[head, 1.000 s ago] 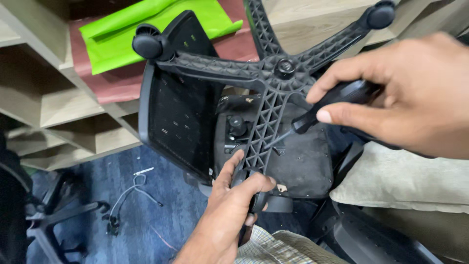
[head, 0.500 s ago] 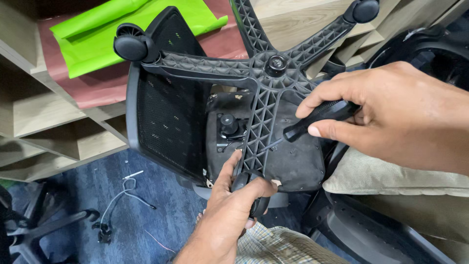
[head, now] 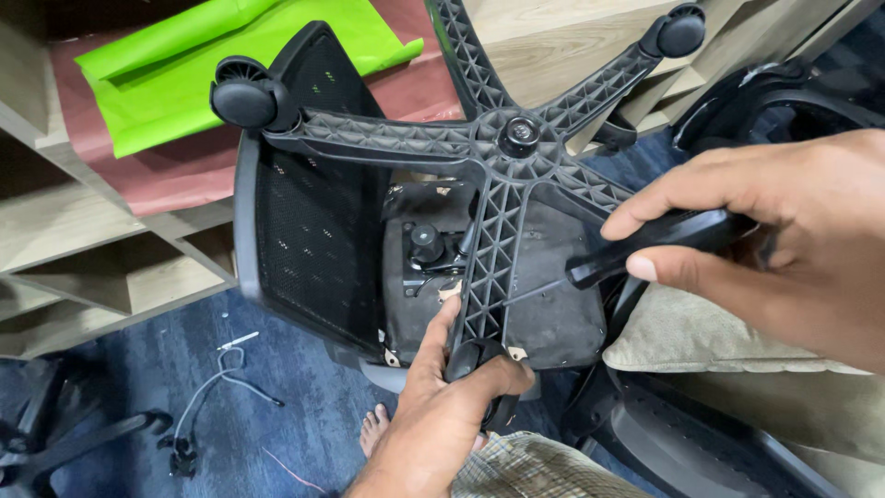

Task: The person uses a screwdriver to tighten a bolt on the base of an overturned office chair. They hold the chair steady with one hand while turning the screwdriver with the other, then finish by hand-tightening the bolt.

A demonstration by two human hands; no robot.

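Office chair upturned, centre frame. Black five-arm chair base [head: 502, 175] faces the camera, ribbed arms spreading from the hub.

L hand [head: 442, 406], bottom centre: grip clamped round the caster [head: 475, 364] at the end of the arm pointing down-frame; index finger lies straight up along that arm, thumb wraps over the wheel.

R hand [head: 784, 231], right edge: grip shut on a black-handled screwdriver [head: 636, 249], thumb under, fingers over. Thin shaft angles down-left, tip at the ribbed arm just above the L hand; exact contact point too small to tell.

Other casters: one upper left [head: 244, 97], one upper right [head: 680, 35]. Mesh backrest [head: 313, 221] sits left of the base, seat underside w/ round knob [head: 426, 242] behind the arm.

Surroundings: green sheet [head: 230, 65] on reddish-brown sheet [head: 175, 161], upper left, over wooden shelving [head: 83, 249]. Blue carpet floor [head: 277, 433], lower left, w/ loose cable [head: 226, 378]. Bare foot [head: 373, 429] just left of the L wrist. Beige cushion [head: 701, 332] lower right, under the R hand.
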